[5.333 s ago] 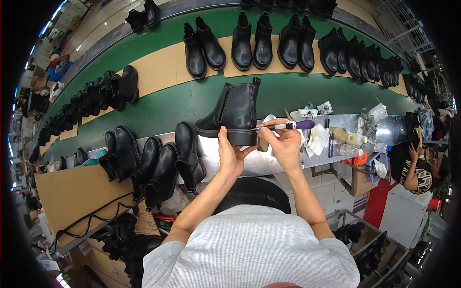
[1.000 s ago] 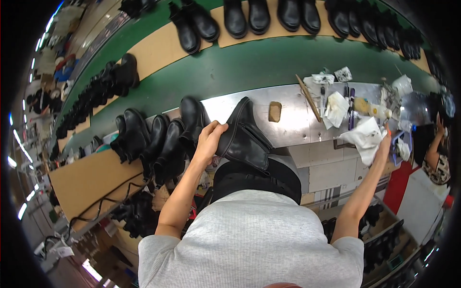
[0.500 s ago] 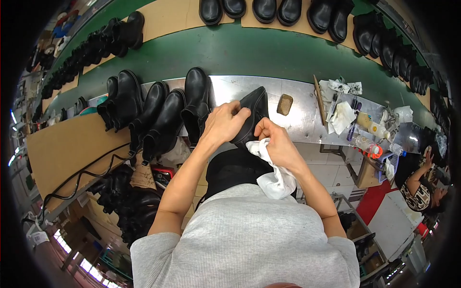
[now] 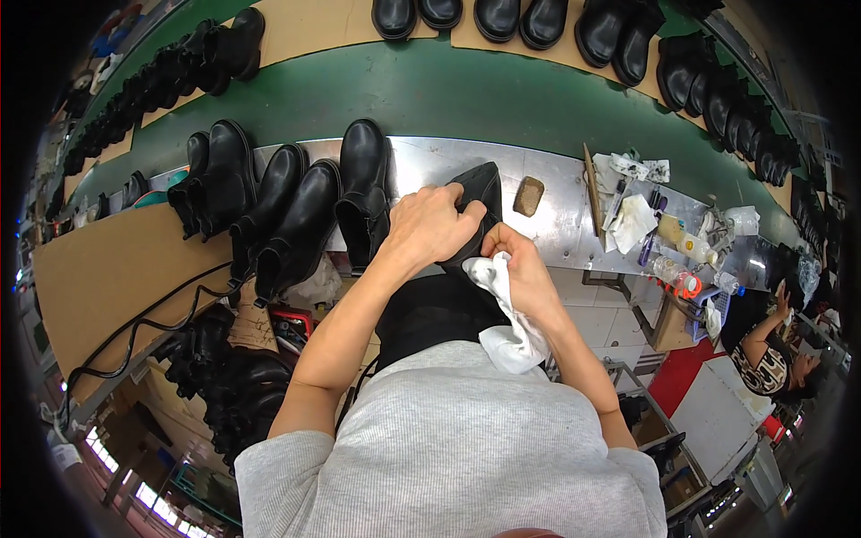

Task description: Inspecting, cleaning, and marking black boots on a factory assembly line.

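Note:
A black boot (image 4: 485,185) lies at the front edge of the metal bench, tilted, its toe pointing away from me. My left hand (image 4: 432,224) is closed over its left side, with the thumb across the upper. At the boot's near right side, the fingers of my right hand (image 4: 525,272) are pinched together. A white cloth (image 4: 515,347) is gripped in that hand and hangs down toward my lap. My hands cover part of the boot. Just right of it sits a small brown block (image 4: 528,195).
Several black boots (image 4: 300,215) stand to the left, beside a cardboard sheet (image 4: 126,278) crossed by a black cable. On the right lie a wooden stick (image 4: 594,193), crumpled tissue (image 4: 635,222) and bottles (image 4: 677,274). Beyond runs a green surface (image 4: 502,90) bearing more boots. Another person sits far right.
My left hand has slid slightly to the right over the boot, its thumb now farther across the upper. The right hand stays by the boot's side with the cloth. The whole view has shifted slightly.

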`<state>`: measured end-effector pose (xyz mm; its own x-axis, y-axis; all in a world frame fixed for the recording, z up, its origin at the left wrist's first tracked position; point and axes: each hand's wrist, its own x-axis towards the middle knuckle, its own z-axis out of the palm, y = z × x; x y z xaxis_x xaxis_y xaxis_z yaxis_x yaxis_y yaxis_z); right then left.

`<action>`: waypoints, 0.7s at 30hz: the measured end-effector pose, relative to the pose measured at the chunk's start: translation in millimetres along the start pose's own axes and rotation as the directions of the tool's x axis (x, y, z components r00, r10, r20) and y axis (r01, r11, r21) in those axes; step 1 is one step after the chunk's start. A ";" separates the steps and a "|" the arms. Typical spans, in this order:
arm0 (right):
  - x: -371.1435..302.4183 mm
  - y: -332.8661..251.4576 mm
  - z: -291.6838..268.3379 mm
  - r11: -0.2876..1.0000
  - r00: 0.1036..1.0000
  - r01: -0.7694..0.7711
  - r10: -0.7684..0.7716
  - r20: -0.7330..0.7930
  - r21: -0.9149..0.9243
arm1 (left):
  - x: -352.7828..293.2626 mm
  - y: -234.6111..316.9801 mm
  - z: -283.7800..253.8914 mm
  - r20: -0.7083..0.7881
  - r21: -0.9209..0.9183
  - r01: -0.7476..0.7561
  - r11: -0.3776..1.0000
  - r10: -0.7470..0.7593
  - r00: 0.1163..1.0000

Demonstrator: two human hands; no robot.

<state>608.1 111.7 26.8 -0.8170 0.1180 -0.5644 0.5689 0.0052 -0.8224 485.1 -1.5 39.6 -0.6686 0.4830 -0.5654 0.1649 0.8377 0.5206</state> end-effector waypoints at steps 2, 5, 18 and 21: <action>-0.3 2.3 -3.4 0.962 0.996 -0.088 0.083 0.032 0.257 | -0.4 1.2 -0.5 0.005 0.008 0.001 1.000 -0.001 1.000; -4.6 2.3 5.9 0.992 0.998 0.050 -0.044 -0.053 0.120 | 2.8 2.2 -0.4 0.016 0.025 -0.002 1.000 0.001 1.000; 1.2 -1.6 -1.3 0.897 0.988 -0.156 0.138 0.072 0.414 | -0.1 -2.2 -2.2 0.015 0.032 -0.026 0.999 0.026 1.000; 4.2 7.2 -2.4 0.846 0.978 -0.205 0.159 0.135 0.493 | -0.4 -6.1 -0.4 0.024 0.020 -0.019 1.000 0.018 1.000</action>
<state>608.9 114.5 18.7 -0.7215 -0.0176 -0.6922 0.6023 -0.5091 -0.6149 484.0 -6.8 36.9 -0.6477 0.5042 -0.5712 0.1919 0.8335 0.5181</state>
